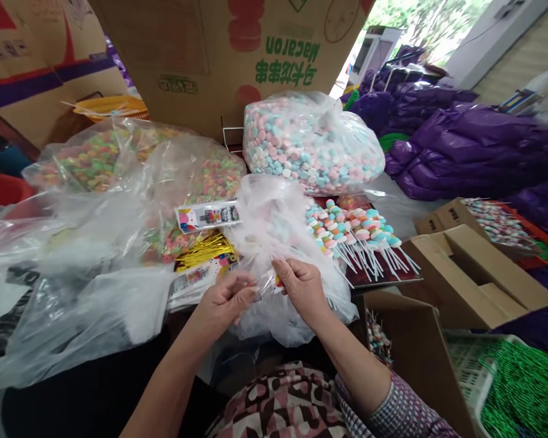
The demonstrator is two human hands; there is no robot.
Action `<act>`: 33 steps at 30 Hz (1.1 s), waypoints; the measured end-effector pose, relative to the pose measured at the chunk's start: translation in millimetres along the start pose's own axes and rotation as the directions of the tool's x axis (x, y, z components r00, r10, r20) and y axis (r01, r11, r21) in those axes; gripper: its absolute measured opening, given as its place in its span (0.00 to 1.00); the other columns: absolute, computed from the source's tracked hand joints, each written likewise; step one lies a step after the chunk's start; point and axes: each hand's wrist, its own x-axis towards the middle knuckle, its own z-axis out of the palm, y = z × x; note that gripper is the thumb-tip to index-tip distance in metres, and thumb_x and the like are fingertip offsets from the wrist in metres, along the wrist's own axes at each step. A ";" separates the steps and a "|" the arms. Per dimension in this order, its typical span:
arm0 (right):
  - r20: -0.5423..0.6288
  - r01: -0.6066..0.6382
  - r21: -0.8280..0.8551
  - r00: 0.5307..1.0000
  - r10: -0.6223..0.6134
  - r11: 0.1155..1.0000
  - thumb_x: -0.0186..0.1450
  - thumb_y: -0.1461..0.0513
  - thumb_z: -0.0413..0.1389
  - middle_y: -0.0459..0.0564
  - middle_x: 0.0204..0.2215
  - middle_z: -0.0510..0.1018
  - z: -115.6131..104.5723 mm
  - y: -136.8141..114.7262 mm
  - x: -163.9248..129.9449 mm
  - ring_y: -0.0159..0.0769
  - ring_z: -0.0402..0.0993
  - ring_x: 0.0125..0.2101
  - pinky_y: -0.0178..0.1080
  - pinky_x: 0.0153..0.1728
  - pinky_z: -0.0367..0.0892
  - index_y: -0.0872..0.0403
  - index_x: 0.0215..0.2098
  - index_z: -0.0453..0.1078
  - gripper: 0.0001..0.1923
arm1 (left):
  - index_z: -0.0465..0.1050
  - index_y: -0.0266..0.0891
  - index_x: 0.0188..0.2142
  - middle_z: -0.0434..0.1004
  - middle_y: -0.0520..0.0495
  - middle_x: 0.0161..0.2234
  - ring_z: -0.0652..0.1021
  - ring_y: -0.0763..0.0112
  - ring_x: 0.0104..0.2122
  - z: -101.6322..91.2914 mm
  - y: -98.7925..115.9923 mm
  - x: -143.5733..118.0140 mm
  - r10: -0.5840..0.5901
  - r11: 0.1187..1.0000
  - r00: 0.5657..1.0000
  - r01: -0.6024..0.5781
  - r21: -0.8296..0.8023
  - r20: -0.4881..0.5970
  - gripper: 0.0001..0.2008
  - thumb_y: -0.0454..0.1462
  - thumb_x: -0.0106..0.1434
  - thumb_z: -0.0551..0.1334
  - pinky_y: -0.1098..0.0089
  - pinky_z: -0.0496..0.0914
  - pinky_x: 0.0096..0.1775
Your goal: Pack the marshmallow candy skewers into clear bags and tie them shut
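Both hands meet over a crumpled white plastic bag. Between them stretches a small see-through plastic packet with a bit of colourful print near the right fingers. My left hand is closed, pinching one side of the packet between thumb and fingers. The other side is pinched by my right hand. Just left lie gold twist ties and a stack of printed packets. To the right, marshmallow skewers on white sticks lie on a dark board.
Behind stand a big bag of pastel marshmallows, a bag of colourful ring sweets and a large carton. At right are open cardboard boxes, a white basket of green ties and purple sacks.
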 end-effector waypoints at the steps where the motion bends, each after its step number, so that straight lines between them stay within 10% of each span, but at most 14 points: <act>1: -0.002 0.008 -0.013 1.000 -0.008 1.000 0.65 0.45 0.52 0.41 0.14 0.61 -2.3 -1.2 0.8 0.27 0.58 0.17 0.31 0.18 0.56 0.52 0.15 0.57 0.28 | 0.72 0.41 0.38 0.65 0.58 0.20 0.65 0.77 0.19 2.5 1.1 1.2 0.020 0.999 1.000 -0.020 0.031 0.001 0.17 0.52 0.62 0.62 0.74 0.60 0.24; 7: 0.016 0.055 -0.106 0.998 -0.054 0.993 0.65 0.48 0.53 0.43 0.16 0.69 -49.8 -11.7 2.7 0.28 0.64 0.18 0.32 0.21 0.60 0.54 0.21 0.70 0.22 | 0.75 0.41 0.29 0.72 0.52 0.25 0.72 0.71 0.29 2.0 5.3 7.4 0.211 0.961 0.968 -0.180 0.208 -0.135 0.16 0.49 0.64 0.61 0.70 0.65 0.35; 10: -0.205 0.023 -0.294 0.975 -0.087 0.956 0.65 0.48 0.53 0.46 0.24 0.77 -110.1 -4.6 3.1 0.33 0.70 0.22 0.35 0.25 0.65 0.54 0.36 0.78 0.20 | 0.76 0.41 0.30 0.72 0.52 0.25 0.72 0.70 0.29 -7.1 0.8 7.2 0.200 0.969 0.949 -0.155 0.190 -0.243 0.16 0.50 0.63 0.62 0.69 0.65 0.36; 13: -0.429 -0.087 -0.592 0.876 -0.221 0.802 0.65 0.49 0.52 0.52 0.32 0.81 -175.5 14.4 6.0 0.41 0.76 0.32 0.41 0.35 0.69 0.54 0.39 0.78 0.20 | 0.77 0.41 0.32 0.74 0.52 0.25 0.73 0.69 0.30 -13.2 -5.6 7.3 0.160 0.984 0.930 -0.126 0.124 -0.330 0.15 0.51 0.60 0.65 0.69 0.66 0.36; 16: -0.412 -0.231 -0.806 0.880 -0.237 0.545 0.64 0.54 0.52 0.56 0.37 0.81 -216.3 35.8 11.0 0.46 0.76 0.40 0.44 0.40 0.68 0.53 0.38 0.79 0.17 | 0.78 0.42 0.36 0.76 0.53 0.27 0.74 0.70 0.29 -12.4 -8.6 9.1 0.139 0.990 0.912 -0.135 0.036 -0.386 0.16 0.50 0.58 0.67 0.70 0.68 0.36; 24: -0.432 -0.267 -0.801 0.878 -0.208 0.536 0.65 0.55 0.52 0.55 0.31 0.80 -219.1 57.0 19.6 0.42 0.73 0.31 0.39 0.29 0.60 0.52 0.34 0.80 0.16 | 0.81 0.42 0.34 0.80 0.52 0.29 0.76 0.72 0.29 -5.1 -6.5 13.9 0.106 0.977 0.865 -0.183 -0.111 -0.490 0.17 0.49 0.50 0.73 0.72 0.72 0.35; 33: -0.515 -0.032 -0.419 0.832 -0.208 0.908 0.64 0.50 0.56 0.47 0.25 0.76 -192.5 29.2 -3.9 0.36 0.72 0.28 0.39 0.34 0.68 0.53 0.41 0.80 0.18 | 0.81 0.41 0.31 0.81 0.48 0.33 0.77 0.67 0.37 -12.4 -16.0 17.0 0.204 0.946 0.848 -0.299 -0.123 -0.489 0.15 0.48 0.51 0.73 0.67 0.72 0.42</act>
